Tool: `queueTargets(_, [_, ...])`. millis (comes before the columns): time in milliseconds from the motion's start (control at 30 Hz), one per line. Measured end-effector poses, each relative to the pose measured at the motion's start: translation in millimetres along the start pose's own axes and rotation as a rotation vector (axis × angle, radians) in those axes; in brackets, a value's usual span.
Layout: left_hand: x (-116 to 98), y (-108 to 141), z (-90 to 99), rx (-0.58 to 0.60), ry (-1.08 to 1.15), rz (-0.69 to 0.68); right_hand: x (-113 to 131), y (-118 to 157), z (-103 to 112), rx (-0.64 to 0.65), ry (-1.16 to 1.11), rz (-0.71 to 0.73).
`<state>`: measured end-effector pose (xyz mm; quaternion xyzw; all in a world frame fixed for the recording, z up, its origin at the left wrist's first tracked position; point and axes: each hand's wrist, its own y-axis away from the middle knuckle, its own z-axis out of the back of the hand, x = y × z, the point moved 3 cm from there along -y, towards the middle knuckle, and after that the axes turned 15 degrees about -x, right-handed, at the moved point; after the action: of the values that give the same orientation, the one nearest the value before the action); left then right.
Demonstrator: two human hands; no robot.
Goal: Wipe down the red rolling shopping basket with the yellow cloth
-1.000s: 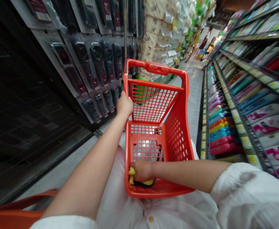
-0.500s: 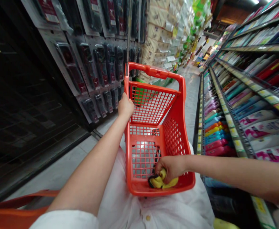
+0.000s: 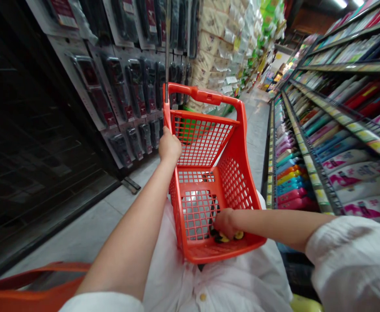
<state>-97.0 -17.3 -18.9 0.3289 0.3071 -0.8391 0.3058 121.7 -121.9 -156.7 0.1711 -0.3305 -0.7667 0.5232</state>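
Observation:
A red plastic shopping basket [image 3: 220, 255] with mesh walls and a long handle leans toward my lap, over my white clothes. My left hand [image 3: 170, 147] is closed on its left side rim, just below the handle frame. Down inside the basket, my right hand [image 3: 225, 223] is curled over a yellow and black soft item [image 3: 238, 235] near the bottom. Most of that item is hidden beneath the fingers, so its kind does not show. The back panel [image 3: 203, 134] of the basket is an open red grid.
To the left hang rows of black blister-packed goods [image 3: 134, 86]. Beige packs [image 3: 214, 47] hang farther along. On the right stand shelves [image 3: 316, 160] of colourful packages. Grey floor tiles [image 3: 255, 134] run down the aisle. Something orange [image 3: 30, 294] is at the lower left.
My right hand has reached deeper into the basket, and less of the yellow item shows. The basket has tilted slightly, its top moving left. My left hand keeps its hold.

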Motion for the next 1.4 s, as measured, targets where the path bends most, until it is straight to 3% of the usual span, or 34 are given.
queueTargets(100, [-1, 0, 1.7, -0.011, 0.000, 0.000, -3, 38, 25, 0.111, 0.023, 0.018])
queueTargets(267, [-1, -3, 1.6, -0.014, -0.011, -0.007, 7, 103, 61, -0.121, -0.025, -0.150])
queueTargets(367, [0, -5, 1.5, -0.011, -0.017, -0.029, 9, 128, 69, -0.213, -0.040, -0.143])
queueTargets(433, [0, -5, 2.3, -0.016, -0.020, -0.049, -2, 137, 73, -0.263, -0.058, -0.110])
queueTargets(533, [0, -5, 4.3, -0.022, -0.030, -0.072, -45, 141, 91, -0.450, -0.061, -0.114])
queueTargets(700, [0, -6, 5.4, -0.016, -0.066, -0.067, -145, 139, 144, -0.933, -0.010, -0.323])
queueTargets(800, [0, -7, 5.3, 0.005, -0.085, -0.033, -172, 134, 157, -1.064, -0.005, -0.400])
queueTargets(933, [-2, -8, 6.1, 0.012, -0.081, -0.013, -160, 133, 129, -1.090, -0.052, -0.371])
queueTargets(1200, [-5, -4, 4.9, -0.010, -0.040, -0.029, -81, 167, 31, -1.200, -0.453, -0.378])
queueTargets(1400, [-10, 0, 6.2, 0.010, -0.031, -0.030, -20, 182, 0, -1.181, -0.466, -0.529])
